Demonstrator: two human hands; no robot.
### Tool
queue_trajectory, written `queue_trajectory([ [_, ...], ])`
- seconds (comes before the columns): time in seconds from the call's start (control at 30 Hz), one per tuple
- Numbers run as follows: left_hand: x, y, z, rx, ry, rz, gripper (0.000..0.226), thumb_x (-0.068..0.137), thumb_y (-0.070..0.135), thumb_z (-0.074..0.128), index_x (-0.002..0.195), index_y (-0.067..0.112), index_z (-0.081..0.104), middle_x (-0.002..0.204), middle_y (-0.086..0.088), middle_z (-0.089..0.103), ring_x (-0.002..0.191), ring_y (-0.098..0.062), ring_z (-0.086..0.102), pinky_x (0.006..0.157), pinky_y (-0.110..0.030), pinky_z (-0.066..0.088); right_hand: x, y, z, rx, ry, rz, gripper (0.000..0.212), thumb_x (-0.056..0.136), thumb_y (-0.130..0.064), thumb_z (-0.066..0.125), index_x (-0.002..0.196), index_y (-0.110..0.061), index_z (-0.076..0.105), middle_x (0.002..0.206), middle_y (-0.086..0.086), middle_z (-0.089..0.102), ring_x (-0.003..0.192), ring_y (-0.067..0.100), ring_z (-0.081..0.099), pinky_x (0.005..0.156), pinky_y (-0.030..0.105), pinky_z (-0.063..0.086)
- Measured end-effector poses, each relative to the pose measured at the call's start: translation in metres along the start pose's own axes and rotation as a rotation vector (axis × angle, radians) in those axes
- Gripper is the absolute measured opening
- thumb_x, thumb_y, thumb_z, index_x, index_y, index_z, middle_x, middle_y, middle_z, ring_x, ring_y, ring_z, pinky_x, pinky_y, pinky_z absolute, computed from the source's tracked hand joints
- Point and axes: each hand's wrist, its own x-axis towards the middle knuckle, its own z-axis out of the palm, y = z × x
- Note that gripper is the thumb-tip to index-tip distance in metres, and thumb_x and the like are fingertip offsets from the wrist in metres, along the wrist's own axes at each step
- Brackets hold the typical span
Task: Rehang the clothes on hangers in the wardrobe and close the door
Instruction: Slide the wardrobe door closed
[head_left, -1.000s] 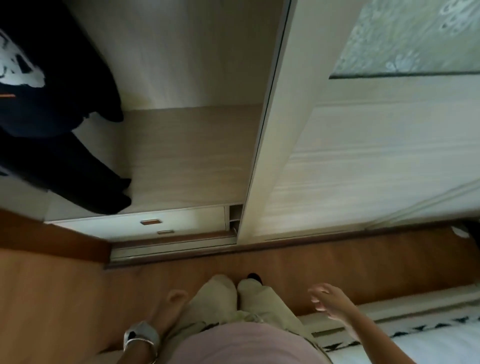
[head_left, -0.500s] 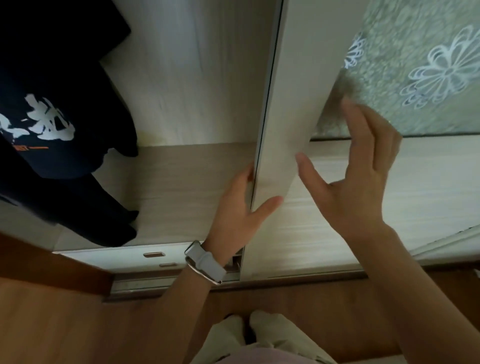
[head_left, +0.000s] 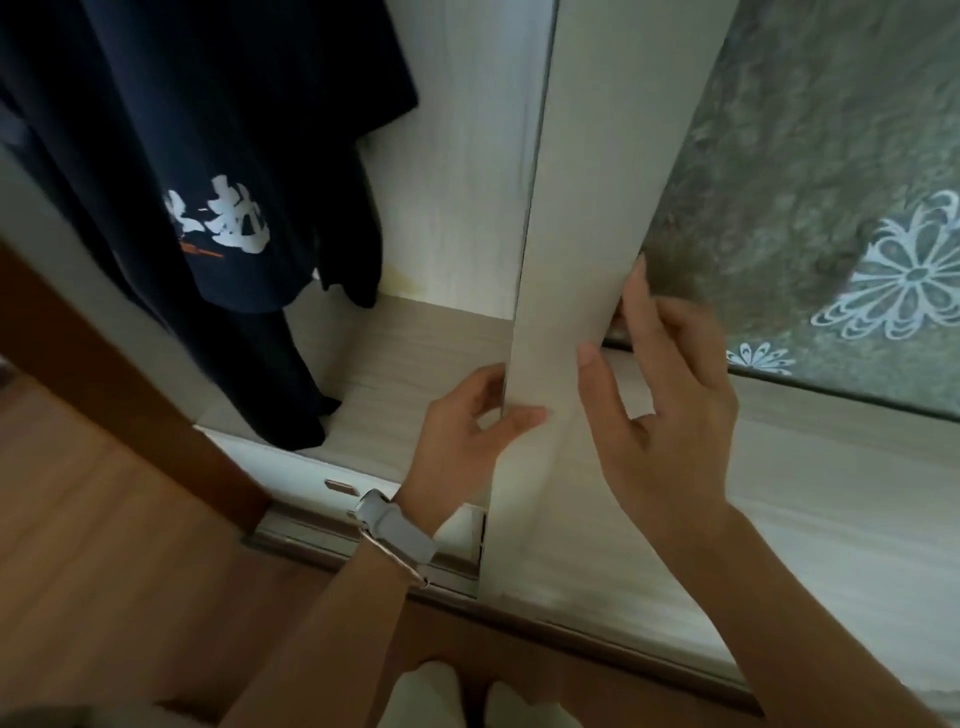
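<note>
The pale sliding wardrobe door (head_left: 597, 208) stands partly open, its left edge upright in the middle of the view. My left hand (head_left: 462, 441), with a grey watch on the wrist, grips that edge, fingers behind it and thumb on the front. My right hand (head_left: 660, 410) lies flat against the door's front, fingers spread. Dark navy clothes (head_left: 208, 182) with white lettering hang inside the wardrobe at the left, reaching down to the wardrobe's floor panel (head_left: 415, 364).
A frosted green glass panel with white flowers (head_left: 831, 208) fills the door's upper right. Below the opening are a white drawer front (head_left: 311, 478) and the sliding track (head_left: 322, 540). A brown wooden floor (head_left: 130, 571) lies at the lower left.
Both hands rose from beside my legs to the door. The left hand took hold of its edge, the right hand settled on its front. The view has tilted up and closer.
</note>
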Motion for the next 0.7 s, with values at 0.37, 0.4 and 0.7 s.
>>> queue_trajectory([
  [0.37,-0.003,0.006,-0.053,0.181,0.18,-0.058,0.035,0.07,0.042,0.068,0.1,0.031,0.054,0.094,0.026,0.061,0.087,0.012,0.06,0.084,-0.013,0.048,0.018,-0.032,0.056,0.096,-0.181,-0.151,0.045,0.089,-0.002,0.045,0.131,0.012,0.04,0.096,0.004,0.044,0.081,0.017,0.049,0.073,0.021,0.043],
  [0.4,-0.004,0.006,-0.06,0.22,0.219,-0.04,0.038,0.072,0.038,0.07,0.104,0.027,0.053,0.094,0.025,0.06,0.086,0.014,0.059,0.083,-0.01,0.047,0.019,-0.038,0.065,0.098,-0.198,-0.159,0.045,0.089,-0.002,0.044,0.131,0.012,0.04,0.096,0.007,0.046,0.08,0.019,0.051,0.072,0.022,0.044],
  [0.7,0.008,0.017,-0.165,0.416,0.412,0.139,0.044,0.078,0.033,0.067,0.119,0.03,0.052,0.11,0.017,0.061,0.102,0.007,0.057,0.089,-0.005,0.043,0.034,-0.099,0.155,0.11,-0.23,-0.183,0.048,0.09,-0.009,0.038,0.135,0.009,0.037,0.101,0.0,0.036,0.081,0.017,0.052,0.073,0.021,0.041],
])
